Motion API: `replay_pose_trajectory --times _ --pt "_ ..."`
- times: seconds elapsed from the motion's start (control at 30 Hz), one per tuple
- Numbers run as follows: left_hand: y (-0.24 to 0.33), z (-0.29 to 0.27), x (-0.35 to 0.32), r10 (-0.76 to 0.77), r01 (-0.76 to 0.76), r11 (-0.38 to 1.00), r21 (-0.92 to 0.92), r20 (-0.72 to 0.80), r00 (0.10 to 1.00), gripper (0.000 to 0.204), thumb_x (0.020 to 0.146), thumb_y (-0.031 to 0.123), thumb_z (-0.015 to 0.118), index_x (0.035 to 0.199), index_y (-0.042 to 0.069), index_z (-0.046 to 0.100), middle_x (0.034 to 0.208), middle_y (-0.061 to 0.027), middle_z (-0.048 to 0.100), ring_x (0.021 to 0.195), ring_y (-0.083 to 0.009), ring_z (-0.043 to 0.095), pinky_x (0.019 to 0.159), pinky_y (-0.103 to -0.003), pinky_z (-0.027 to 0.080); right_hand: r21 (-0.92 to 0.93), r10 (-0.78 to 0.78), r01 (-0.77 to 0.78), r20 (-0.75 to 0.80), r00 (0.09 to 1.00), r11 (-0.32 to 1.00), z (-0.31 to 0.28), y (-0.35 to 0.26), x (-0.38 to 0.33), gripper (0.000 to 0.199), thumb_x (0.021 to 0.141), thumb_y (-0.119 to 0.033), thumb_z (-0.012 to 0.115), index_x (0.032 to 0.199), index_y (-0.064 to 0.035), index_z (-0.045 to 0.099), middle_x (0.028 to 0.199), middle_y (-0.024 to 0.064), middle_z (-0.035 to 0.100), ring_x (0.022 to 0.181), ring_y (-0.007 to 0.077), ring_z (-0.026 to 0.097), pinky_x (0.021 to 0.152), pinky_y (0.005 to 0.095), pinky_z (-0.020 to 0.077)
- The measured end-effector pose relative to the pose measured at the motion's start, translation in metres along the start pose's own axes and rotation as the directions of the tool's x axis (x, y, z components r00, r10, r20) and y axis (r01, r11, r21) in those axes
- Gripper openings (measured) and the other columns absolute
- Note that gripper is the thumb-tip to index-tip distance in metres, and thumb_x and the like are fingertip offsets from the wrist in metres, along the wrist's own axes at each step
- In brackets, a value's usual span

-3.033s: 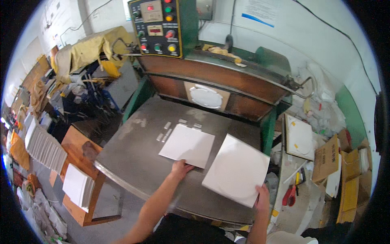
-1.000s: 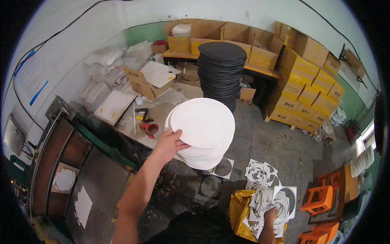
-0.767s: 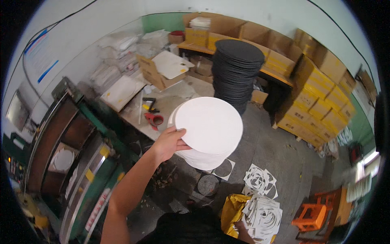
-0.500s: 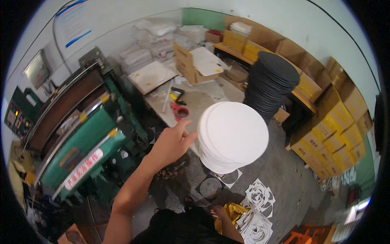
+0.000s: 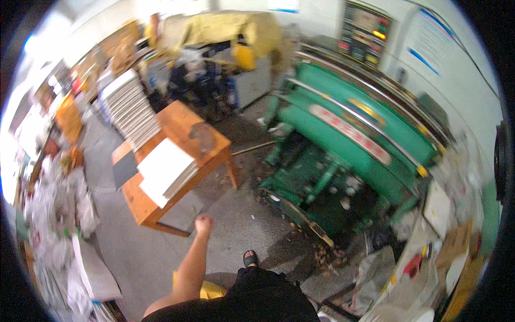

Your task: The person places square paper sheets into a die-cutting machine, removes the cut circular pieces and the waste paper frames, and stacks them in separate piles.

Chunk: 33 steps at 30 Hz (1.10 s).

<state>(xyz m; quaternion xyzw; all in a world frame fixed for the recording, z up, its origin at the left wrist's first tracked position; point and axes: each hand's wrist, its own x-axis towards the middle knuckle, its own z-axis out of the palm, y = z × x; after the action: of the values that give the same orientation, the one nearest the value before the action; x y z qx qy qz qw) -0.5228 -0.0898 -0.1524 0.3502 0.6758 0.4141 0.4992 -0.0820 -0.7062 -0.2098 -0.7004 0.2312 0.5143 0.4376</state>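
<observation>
My left hand [image 5: 204,224] is held out low over the floor, its fingers curled into a loose fist with nothing seen in it. It is nearest to the wooden table [image 5: 140,199] and touches nothing. On that table lies a short stack of white sheets [image 5: 167,165]. Behind it rises a taller stack of white and grey sheets [image 5: 130,107]. A yellow thing [image 5: 213,290] shows partly behind my forearm and dark clothes. My right hand is out of view.
A large green machine [image 5: 348,123] with a control panel [image 5: 366,33] stands at the right. Plastic-wrapped bundles [image 5: 56,214] line the left. A worktable with a red tape dispenser [image 5: 412,266] is at the lower right. Debris [image 5: 328,256] lies by the machine.
My view has swung left, from the white round stack toward the wooden table. My left hand has moved away from that stack and its fingers have curled in. My right hand has left view.
</observation>
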Motion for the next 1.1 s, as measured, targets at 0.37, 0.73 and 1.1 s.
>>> replay_pose_trajectory --times 0.37,0.73,1.1 --pt "0.099 -0.184 0.121 0.248 0.064 0.859 0.509 -0.520 0.817 0.058 0.078 0.042 0.075 0.110 -0.003 0.058 0.102 -0.0177 0.066 0.093 -0.0317 0.063 0.084 -0.042 0.048 -0.419 -0.351 0.447 0.289 0.891 0.790 0.152 -0.195 0.015 0.023 0.092 -0.020 0.057 0.097 0.0028 0.060 0.090 0.0124 0.067 0.074 0.0226 0.066 0.059 0.0303 0.0498" --pt "0.094 -0.204 0.120 -0.128 -0.078 0.879 -0.470 -0.391 0.911 0.021 0.085 0.016 0.065 0.100 0.005 0.057 0.073 -0.0011 0.051 0.061 -0.0121 0.048 0.052 -0.025 0.039 -0.727 -0.179 0.490 0.466 0.867 0.480 0.141 -0.163 0.071 0.025 0.093 -0.017 0.057 0.107 0.0028 0.061 0.088 0.0108 0.066 0.075 0.0206 0.065 0.062 0.0343 0.0515" --pt "0.175 -0.210 0.019 0.064 -0.204 0.841 -0.500 -0.283 0.957 0.058 0.092 0.022 0.051 0.143 0.004 0.031 0.137 -0.0147 0.045 0.121 -0.0311 0.049 0.095 -0.045 0.046 -0.625 -0.738 0.771 0.462 0.492 0.123 0.277 -0.300 -0.184 0.029 0.093 -0.019 0.060 0.116 -0.0023 0.056 0.096 0.0062 0.063 0.083 0.0146 0.059 0.073 0.0298 0.0490"
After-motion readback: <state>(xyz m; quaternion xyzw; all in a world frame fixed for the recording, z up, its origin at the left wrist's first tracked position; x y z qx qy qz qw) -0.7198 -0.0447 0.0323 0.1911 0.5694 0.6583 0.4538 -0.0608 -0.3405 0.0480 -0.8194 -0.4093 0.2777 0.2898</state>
